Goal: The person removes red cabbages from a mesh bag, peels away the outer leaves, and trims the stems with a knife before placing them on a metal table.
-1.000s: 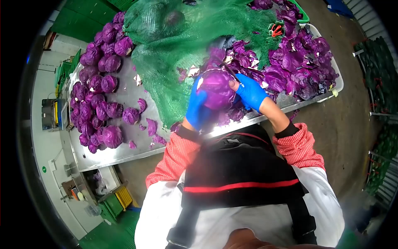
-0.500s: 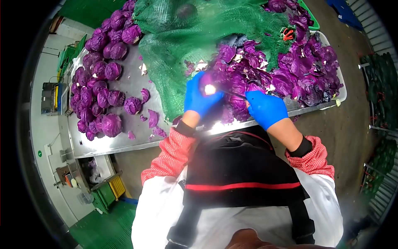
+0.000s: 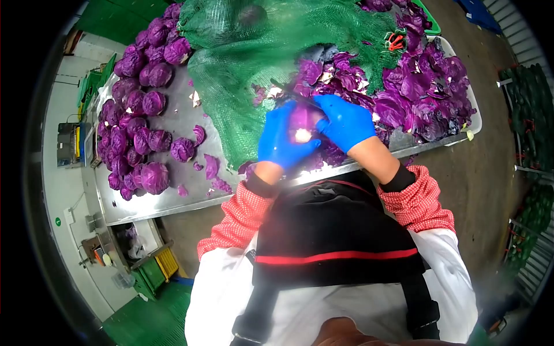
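Note:
A purple cabbage [image 3: 302, 120], its pale stem end toward me, sits between my blue-gloved hands above the table's front edge. My left hand [image 3: 283, 138] is wrapped round its left side. At its upper right, my right hand [image 3: 346, 120] grips a knife [image 3: 292, 92], whose dark blade points up and left across the top of the cabbage. The blade is blurred, and the handle is mostly hidden by the fingers. Loose purple leaves [image 3: 340, 78] lie just beyond my hands, on and beside a green mesh net [image 3: 225, 81].
Many whole cabbages [image 3: 154, 177] are heaped on the left of the metal table [image 3: 173, 199]. A white tray [image 3: 475, 118] full of leaves stands at the right. Red-handled scissors [image 3: 396, 41] lie on the net. Leaf scraps [image 3: 212, 166] lie near the front edge.
My right hand has moved up and left, close against the cabbage. The knife has swung from the cabbage's right side to across its top.

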`<state>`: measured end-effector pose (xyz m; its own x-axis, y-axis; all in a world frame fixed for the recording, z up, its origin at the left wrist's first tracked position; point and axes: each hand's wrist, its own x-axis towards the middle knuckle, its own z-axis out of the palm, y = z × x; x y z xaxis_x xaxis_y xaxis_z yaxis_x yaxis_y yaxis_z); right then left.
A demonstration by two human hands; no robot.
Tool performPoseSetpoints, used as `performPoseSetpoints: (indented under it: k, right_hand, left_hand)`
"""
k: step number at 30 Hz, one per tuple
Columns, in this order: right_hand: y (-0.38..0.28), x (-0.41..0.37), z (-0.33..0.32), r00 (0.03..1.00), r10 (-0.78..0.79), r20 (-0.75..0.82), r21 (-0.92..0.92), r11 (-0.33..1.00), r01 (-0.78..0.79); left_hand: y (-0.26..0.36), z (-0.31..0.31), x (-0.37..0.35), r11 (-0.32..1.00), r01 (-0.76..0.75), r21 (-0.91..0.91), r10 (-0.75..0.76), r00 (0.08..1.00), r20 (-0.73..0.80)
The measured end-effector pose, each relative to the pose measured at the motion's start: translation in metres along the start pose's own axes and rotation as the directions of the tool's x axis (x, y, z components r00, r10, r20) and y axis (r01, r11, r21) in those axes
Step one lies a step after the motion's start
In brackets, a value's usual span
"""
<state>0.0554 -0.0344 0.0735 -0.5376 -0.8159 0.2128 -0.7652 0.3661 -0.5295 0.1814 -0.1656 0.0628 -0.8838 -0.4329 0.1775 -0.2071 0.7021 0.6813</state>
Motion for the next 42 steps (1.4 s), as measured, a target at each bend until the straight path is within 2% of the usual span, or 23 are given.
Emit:
performPoseSetpoints:
  k: [3, 5, 7, 10, 12, 15, 16, 17, 19, 20, 22, 25, 26, 28, 30, 31, 33, 34, 36, 37, 39, 41, 42]
  right_hand:
    - [0.028, 0.013, 0.001, 0.989, 0.144, -0.013, -0.057, 0.988, -0.145]
    - [0.049, 0.016, -0.003, 0.954, 0.268, -0.134, 0.115, 0.96, -0.254]
    - [0.069, 0.017, -0.003, 0.892, 0.41, -0.189, 0.126, 0.911, -0.392]
    - [0.082, 0.006, -0.009, 0.851, 0.501, -0.157, 0.088, 0.866, -0.493]
    - [0.084, 0.002, -0.016, 0.839, 0.526, -0.136, 0.141, 0.849, -0.509]
    - [0.042, 0.006, -0.035, 0.892, 0.451, -0.028, 0.144, 0.885, -0.443]
    - [0.031, 0.008, -0.032, 0.946, 0.32, 0.042, 0.201, 0.925, -0.322]
    - [0.01, 0.012, -0.04, 0.918, 0.336, 0.211, 0.213, 0.901, -0.379]
    - [-0.001, 0.019, -0.025, 0.969, 0.241, 0.049, 0.352, 0.904, -0.242]
    - [-0.003, 0.022, -0.025, 0.948, 0.268, 0.173, 0.487, 0.813, -0.319]
    - [-0.003, 0.031, -0.028, 0.877, 0.239, 0.417, 0.68, 0.558, -0.476]
    - [0.014, 0.03, -0.03, 0.867, 0.239, 0.437, 0.637, 0.598, -0.486]
    - [0.02, 0.025, -0.019, 0.914, 0.269, 0.304, 0.746, 0.53, -0.403]
    - [0.009, 0.023, -0.037, 0.868, 0.374, 0.328, 0.764, 0.436, -0.476]
    - [0.021, 0.023, -0.041, 0.852, 0.433, 0.295, 0.824, 0.335, -0.456]
    - [0.028, 0.026, -0.04, 0.873, 0.418, 0.251, 0.759, 0.475, -0.446]
    - [0.037, 0.031, -0.009, 0.985, 0.161, -0.053, 0.571, 0.815, -0.103]
    - [0.028, 0.032, -0.005, 0.991, 0.106, 0.083, 0.594, 0.793, -0.135]
    - [-0.008, 0.037, -0.012, 0.953, 0.027, 0.303, 0.578, 0.789, -0.206]
    - [-0.004, 0.044, 0.013, 0.996, -0.076, 0.055, 0.645, 0.764, 0.023]
    - [-0.014, 0.051, -0.004, 0.855, 0.082, 0.512, 0.75, 0.442, -0.491]
    - [-0.026, 0.053, 0.024, 0.904, 0.1, 0.415, 0.815, 0.401, -0.419]
    - [-0.033, 0.054, 0.032, 0.91, 0.097, 0.403, 0.8, 0.445, -0.402]
  left_hand:
    - [-0.003, -0.006, -0.001, 0.995, -0.091, -0.03, 0.091, 0.996, 0.012]
    - [-0.009, -0.007, -0.003, 0.991, -0.112, -0.076, 0.114, 0.993, 0.014]
    - [-0.026, 0.001, -0.007, 0.865, 0.012, -0.502, -0.006, 1.0, 0.014]
    - [-0.017, -0.013, -0.004, 0.296, 0.235, -0.926, -0.092, 0.972, 0.217]
    - [-0.006, -0.021, -0.01, -0.131, 0.389, -0.912, -0.107, 0.909, 0.403]
    - [-0.009, -0.021, -0.008, -0.477, 0.412, -0.776, 0.003, 0.884, 0.467]
    - [-0.009, -0.019, -0.005, -0.418, 0.432, -0.799, 0.004, 0.881, 0.474]
    - [-0.009, -0.017, -0.003, -0.34, 0.441, -0.831, -0.015, 0.881, 0.474]
    - [-0.007, -0.013, -0.001, -0.181, 0.451, -0.874, -0.05, 0.883, 0.466]
    - [0.0, -0.014, -0.001, -0.157, 0.459, -0.875, -0.03, 0.883, 0.469]
    - [0.002, -0.012, 0.0, -0.212, 0.46, -0.862, 0.019, 0.884, 0.467]
    - [-0.002, -0.007, -0.004, -0.352, 0.395, -0.848, -0.102, 0.885, 0.454]
    - [-0.006, -0.005, -0.007, -0.403, 0.358, -0.842, -0.172, 0.874, 0.454]
    - [-0.022, 0.003, -0.012, -0.016, 0.356, -0.934, -0.234, 0.907, 0.35]
    - [-0.036, -0.004, -0.008, -0.787, 0.317, -0.529, 0.019, 0.87, 0.492]
    - [-0.038, -0.009, -0.007, -0.786, 0.349, -0.51, 0.062, 0.865, 0.498]
    - [-0.037, -0.016, -0.003, -0.776, 0.424, -0.467, 0.154, 0.845, 0.512]
    - [-0.034, -0.019, -0.003, -0.769, 0.435, -0.469, 0.148, 0.834, 0.531]
    - [-0.03, -0.03, -0.002, -0.537, 0.61, -0.583, 0.232, 0.771, 0.593]
    - [-0.03, -0.037, -0.004, -0.402, 0.673, -0.621, 0.262, 0.734, 0.627]
    - [-0.028, -0.049, -0.006, -0.514, 0.553, -0.656, 0.067, 0.788, 0.612]
    - [-0.025, -0.062, -0.007, -0.61, 0.359, -0.707, -0.087, 0.856, 0.51]
    - [-0.028, -0.057, -0.011, -0.059, 0.423, -0.904, -0.268, 0.866, 0.423]
